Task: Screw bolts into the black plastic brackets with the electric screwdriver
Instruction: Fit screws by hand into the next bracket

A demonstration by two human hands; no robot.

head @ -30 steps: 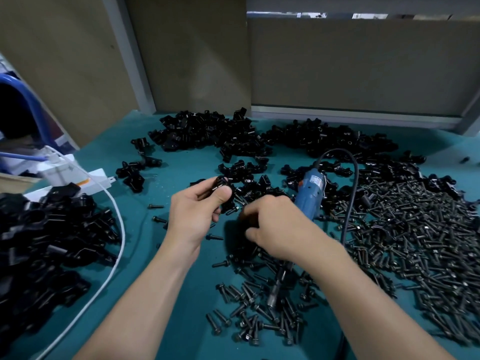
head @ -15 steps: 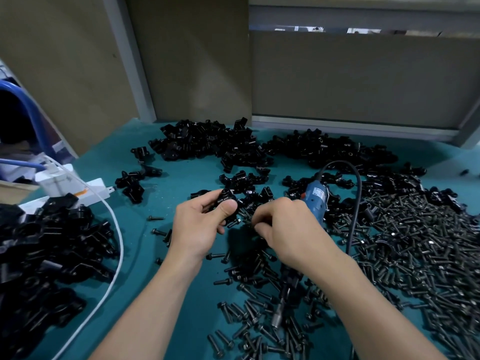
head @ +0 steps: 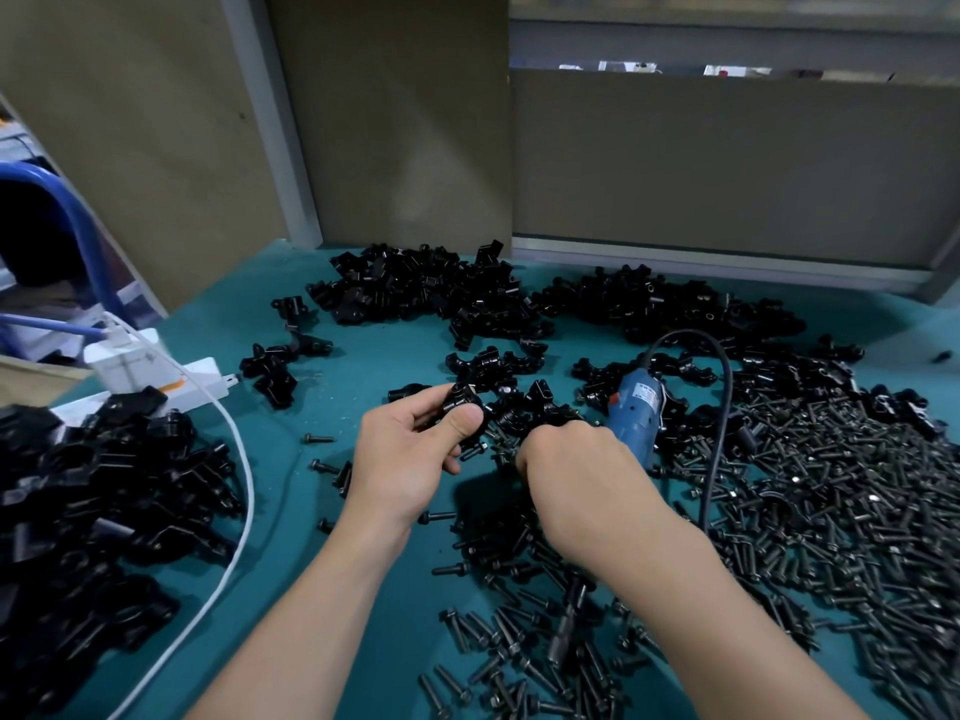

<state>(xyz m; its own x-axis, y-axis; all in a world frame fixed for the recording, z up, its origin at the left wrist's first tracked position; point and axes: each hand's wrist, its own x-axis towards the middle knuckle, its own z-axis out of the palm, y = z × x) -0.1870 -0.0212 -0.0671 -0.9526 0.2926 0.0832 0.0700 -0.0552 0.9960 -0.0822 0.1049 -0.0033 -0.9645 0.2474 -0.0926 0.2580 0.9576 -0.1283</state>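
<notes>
Head view (the only view).

Left hand (head: 410,454): thumb and curled fingers pinch one small black plastic bracket (head: 460,402), held just above the teal table (head: 280,553). This bracket is the reference for all places below.

Right hand (head: 576,475): just right of the bracket, back turned to the camera, fingers curled down over the blue-bodied electric screwdriver (head: 636,413). The fingertips are hidden, so whether they also pinch a bolt cannot be told.

Key relation: the screwdriver's long axis runs from its blue rear, right of the bracket, under the palm to its black nose (head: 566,626). The nose comes out nearer the person than the bracket and points away from it. Judgement: the nose must swing round toward the bracket before any driving. The right hand does that; the left only presents the work.

Counts:
- hands: 2
- screwdriver: 1
- bracket in hand: 1
- loose brackets: too many to count, in three large heaps, one beyond (head: 415,293), one beyond and right (head: 649,304), one left and nearer (head: 104,485), with small clusters between
- dark metal bolts (head: 831,511): too many to count, spread right of and nearer than the bracket, a few strays to its left

Other: a black tool cord (head: 726,407) loops to the right. A white power strip (head: 202,374) and a white cable (head: 251,504) lie to the left.
</notes>
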